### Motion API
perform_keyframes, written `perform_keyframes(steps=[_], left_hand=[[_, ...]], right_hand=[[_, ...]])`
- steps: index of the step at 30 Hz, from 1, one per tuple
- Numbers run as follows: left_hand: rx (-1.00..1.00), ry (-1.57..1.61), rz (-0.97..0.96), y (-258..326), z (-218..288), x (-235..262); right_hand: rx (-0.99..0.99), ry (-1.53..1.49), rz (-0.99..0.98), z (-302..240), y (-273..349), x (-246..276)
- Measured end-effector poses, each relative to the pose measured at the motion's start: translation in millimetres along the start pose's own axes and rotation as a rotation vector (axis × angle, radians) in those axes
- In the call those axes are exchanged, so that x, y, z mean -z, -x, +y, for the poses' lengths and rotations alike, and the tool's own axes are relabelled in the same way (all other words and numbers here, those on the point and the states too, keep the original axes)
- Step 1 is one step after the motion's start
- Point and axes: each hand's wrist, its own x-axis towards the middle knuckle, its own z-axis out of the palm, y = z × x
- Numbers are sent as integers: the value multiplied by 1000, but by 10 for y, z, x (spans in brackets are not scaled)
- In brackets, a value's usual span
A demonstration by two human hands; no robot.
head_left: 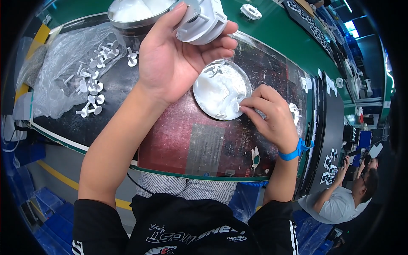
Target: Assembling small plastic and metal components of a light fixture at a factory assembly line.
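My left hand [170, 59] is raised over the table, its fingers curled round a white round plastic housing [202, 25] with a grey metal piece at its side. Below and to the right lies a shallow round dish [202, 102] smeared with thick white grease [221, 91]. At the dish's right rim, my right hand [270, 112] is closed in a pinch. Something small and white shows at its fingertips, against the grease, too small to name. A blue strap [293, 154] circles my right wrist.
Several white plastic pins with disc heads [97, 87] lie on and beside a clear plastic bag [55, 80] at the left. A large metal tin [131, 25] of white stuff stands behind. Another white part [250, 12] sits farther back. People [348, 195] are at the right.
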Motion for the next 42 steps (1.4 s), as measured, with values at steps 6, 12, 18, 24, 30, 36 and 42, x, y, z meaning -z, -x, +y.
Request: perform_keyframes(steps=[6, 12, 18, 24, 30, 36, 42], left_hand=[[-4, -4, -1, -5, -5, 3], [-7, -5, -7, -14, 1, 6], [-10, -17, 10, -25, 3, -11], [-32, -53, 83, -18, -19, -63], [-9, -104, 186, 5, -84, -152], [124, -252, 208, 6, -144, -267], [251, -513, 165, 67, -226, -428]], right_hand=[[-1, 8, 7, 2, 9, 1], [2, 7, 3, 2, -5, 1], [-13, -58, 32, -36, -19, 74], [-337, -923, 244, 31, 59, 69], [-415, -1255, 313, 7, 12, 57], [-426, -1364, 364, 41, 31, -10], [-386, -1385, 393, 62, 50, -9]])
